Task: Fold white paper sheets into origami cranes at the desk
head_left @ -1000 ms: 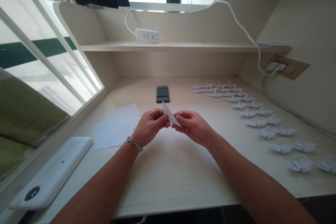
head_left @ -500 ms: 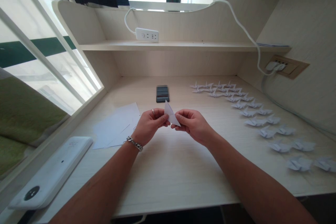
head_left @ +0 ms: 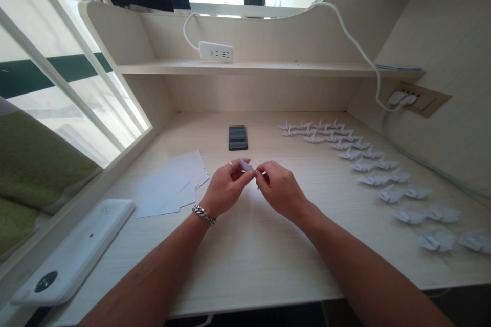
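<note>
A small piece of folded white paper is pinched between my two hands over the middle of the desk. My left hand, with a ring and a chain bracelet, grips its left side between thumb and fingers. At the paper's right end, the thumb and fingertips of my right hand are closed on it. Most of the paper is hidden by my fingers. Left of my hands lies a loose stack of white paper sheets. Several folded paper cranes stand in rows to the right.
A dark phone-like object lies beyond my hands. A long white device sits at the desk's left edge. On the shelf rests a white power strip. A white cable hangs to the wall socket at right.
My hands have turned the folded paper from a raised triangle to a flatter, lower tilt, so less of it shows. My right fingers have closed in nearer to my left thumb.
</note>
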{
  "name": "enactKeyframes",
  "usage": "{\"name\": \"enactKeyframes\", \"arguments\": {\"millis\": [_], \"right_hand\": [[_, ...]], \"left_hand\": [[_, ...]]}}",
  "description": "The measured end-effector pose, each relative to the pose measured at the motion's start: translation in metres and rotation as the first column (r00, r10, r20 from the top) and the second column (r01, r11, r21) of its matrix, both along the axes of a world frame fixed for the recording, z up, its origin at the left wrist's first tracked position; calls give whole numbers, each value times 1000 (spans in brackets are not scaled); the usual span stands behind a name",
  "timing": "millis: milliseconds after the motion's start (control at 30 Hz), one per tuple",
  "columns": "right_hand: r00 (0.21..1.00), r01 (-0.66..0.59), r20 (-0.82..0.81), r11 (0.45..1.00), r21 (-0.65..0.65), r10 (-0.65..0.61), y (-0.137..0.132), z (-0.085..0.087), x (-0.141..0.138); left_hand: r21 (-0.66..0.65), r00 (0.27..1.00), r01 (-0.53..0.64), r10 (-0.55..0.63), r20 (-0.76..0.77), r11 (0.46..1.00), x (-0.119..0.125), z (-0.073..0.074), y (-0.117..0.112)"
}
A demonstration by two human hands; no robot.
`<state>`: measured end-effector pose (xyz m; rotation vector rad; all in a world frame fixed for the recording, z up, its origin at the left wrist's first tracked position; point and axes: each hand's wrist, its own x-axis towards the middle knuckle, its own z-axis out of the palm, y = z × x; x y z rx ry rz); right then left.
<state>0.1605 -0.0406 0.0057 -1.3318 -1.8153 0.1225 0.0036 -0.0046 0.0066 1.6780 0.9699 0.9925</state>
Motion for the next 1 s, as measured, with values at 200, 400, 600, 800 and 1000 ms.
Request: {"name": "enactKeyframes", "arguments": {"millis": [200,400,600,800,1000], "right_hand": [[996,63,-64,998,7,-62,3,-6,-1],[976,-49,-216,991,-121,22,3,-6,-3],[927,-35,-372,978,-203,-44,5,-7,-3],[785,-134,-619,980,-148,14,13,-14,0],[733,-145,-676,988,-50,73,9,-10,-1]], "left_hand": [[46,998,-44,46,-52,998,4,6,-7],[144,989,-2,24,-149,990,5,5,-11],[286,974,28,38,-222,958,8,4,-15],[89,987,97,-107,121,991,4,4,-10],[-274,891,153,-13,454,950,1,6,-2]]}}
